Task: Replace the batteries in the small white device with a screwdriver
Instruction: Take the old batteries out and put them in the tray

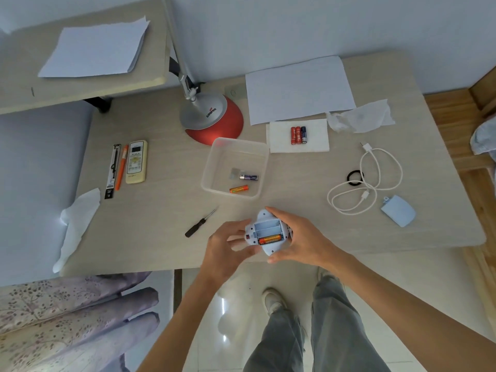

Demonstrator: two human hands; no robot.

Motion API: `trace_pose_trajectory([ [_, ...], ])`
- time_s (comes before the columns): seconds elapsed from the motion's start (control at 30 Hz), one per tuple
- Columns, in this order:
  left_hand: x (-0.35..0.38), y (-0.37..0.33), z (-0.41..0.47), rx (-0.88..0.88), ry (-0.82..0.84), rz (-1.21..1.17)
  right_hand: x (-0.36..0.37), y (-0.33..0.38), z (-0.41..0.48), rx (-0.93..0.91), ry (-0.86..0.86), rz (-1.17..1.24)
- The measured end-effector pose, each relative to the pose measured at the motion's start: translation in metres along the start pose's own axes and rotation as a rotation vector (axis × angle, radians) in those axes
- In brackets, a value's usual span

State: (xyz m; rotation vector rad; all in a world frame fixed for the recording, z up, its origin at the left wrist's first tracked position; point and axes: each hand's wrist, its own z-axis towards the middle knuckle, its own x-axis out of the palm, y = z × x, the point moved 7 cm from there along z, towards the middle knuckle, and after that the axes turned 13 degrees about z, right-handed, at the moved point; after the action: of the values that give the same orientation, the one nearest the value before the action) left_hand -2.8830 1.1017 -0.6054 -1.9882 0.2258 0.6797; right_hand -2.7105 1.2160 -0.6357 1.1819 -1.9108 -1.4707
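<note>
Room surfaces comprise a pale wall (322, 28) behind the work area, a glossy tiled floor (241, 304) below it, and a bed with a floral cover (67, 318) at the lower left. Light wood-grain table (161, 210) fills the centre of the view; a raised shelf (88, 87) at its far left carries a sheet of paper (94, 48). On the table, a second paper sheet (299, 89) lies at the far edge beside the red-based lamp (214, 119). A clear plastic container (236, 142) sits near the middle and holds a blue battery (249, 177) and an orange battery (239, 189). The small white device (268, 232) is held above the near table edge, compartment side up, with one orange cell in the nearest slot and the other slots bare. The left hand (230, 242) grips its left side with curled fingers; the right hand (298, 237) clamps it between thumb and fingers. A white tissue (316, 135) beyond the container carries three batteries (298, 135). A remote control (137, 162) lies at the left, a white cable (365, 195) and a blue pouch (398, 210) at the right. The screwdriver (196, 228) lies on the table just left of the left hand, untouched.
</note>
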Motion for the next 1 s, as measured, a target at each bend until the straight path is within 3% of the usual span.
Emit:
trace_pose_trajectory([
  [0.1, 0.016, 0.003, 0.005, -0.025, 0.089, -0.185, 0.002, 0.001, -0.002, -0.004, -0.007, -0.020],
  [0.37, 0.020, 0.006, 0.018, 0.029, 0.133, -0.273, -0.002, 0.008, -0.012, -0.047, -0.037, -0.139],
  [0.5, 0.018, 0.006, 0.021, 0.041, 0.130, -0.272, -0.014, 0.028, -0.021, -0.189, 0.030, -0.434],
  [0.67, 0.019, 0.007, 0.026, 0.028, 0.152, -0.295, -0.010, 0.045, -0.023, -0.317, 0.241, -0.855],
  [1.0, 0.021, 0.009, 0.027, 0.034, 0.175, -0.286, 0.000, 0.067, -0.010, -0.440, 0.337, -1.034],
])
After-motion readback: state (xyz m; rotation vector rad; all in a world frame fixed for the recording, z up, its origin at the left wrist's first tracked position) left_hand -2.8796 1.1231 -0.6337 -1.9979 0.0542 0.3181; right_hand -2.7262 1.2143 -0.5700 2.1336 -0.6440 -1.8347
